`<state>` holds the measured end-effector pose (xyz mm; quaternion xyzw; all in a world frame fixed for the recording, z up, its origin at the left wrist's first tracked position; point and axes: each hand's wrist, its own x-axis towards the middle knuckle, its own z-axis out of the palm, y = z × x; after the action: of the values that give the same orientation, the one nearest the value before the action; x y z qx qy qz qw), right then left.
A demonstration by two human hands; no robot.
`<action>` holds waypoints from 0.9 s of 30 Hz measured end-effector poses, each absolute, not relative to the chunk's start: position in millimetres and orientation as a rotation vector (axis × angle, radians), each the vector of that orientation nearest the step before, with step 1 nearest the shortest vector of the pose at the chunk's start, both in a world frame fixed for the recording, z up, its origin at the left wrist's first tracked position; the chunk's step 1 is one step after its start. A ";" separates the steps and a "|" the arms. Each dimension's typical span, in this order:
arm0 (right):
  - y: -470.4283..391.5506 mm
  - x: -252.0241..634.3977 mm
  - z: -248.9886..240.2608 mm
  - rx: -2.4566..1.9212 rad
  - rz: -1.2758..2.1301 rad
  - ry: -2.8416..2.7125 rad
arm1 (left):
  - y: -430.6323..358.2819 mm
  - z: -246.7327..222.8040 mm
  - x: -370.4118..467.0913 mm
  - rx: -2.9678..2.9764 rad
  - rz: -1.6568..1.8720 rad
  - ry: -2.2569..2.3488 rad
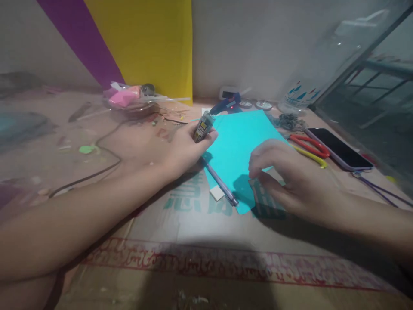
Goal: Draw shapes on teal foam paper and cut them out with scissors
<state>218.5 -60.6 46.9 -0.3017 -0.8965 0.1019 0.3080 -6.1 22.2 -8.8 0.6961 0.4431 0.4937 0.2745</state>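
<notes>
My left hand is closed around a small, dark see-through case with a yellow and black label, held tilted above a turquoise sheet of paper. My right hand hovers over the sheet's near right part, thumb and fingertips curled together. Whatever may be between those fingertips is too small or blurred to make out. Between the hands, a purple-grey pen lies slantwise on the paper. A small white square eraser-like block sits beside it at the paper's left edge.
Red-handled and yellow-handled tools and a phone lie to the right. Behind the sheet are a blue glue gun and grey yarn. A bowl of scraps and a dark cord are left.
</notes>
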 end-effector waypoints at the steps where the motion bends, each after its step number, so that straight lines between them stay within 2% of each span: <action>1: -59.5 214.4 46.6 -0.777 0.283 -2.396 | 23.3 -10.6 -6.8 1.876 1.315 1.204; 9: -54.1 177.6 28.6 -0.573 0.456 -2.486 | 23.2 -12.5 -9.2 1.882 1.259 1.245; 16: -54.8 182.4 20.2 -0.642 0.562 -2.385 | 24.7 -13.9 -9.8 1.906 1.231 1.274; 20: -49.0 190.5 24.2 -0.694 0.452 -2.456 | 25.8 -13.3 -9.9 1.889 1.215 1.254; 25: -52.4 188.0 24.1 -0.731 0.105 -2.820 | 26.0 -15.3 -10.0 1.910 1.206 1.248; 27: -55.8 184.4 21.5 -0.757 0.105 -2.869 | 25.8 -17.1 -10.2 1.950 1.195 1.266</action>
<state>184.4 -55.8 21.5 -0.2541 -0.9627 0.0351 0.0859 -10.2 25.8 -17.1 0.7200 0.4677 0.4415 0.2606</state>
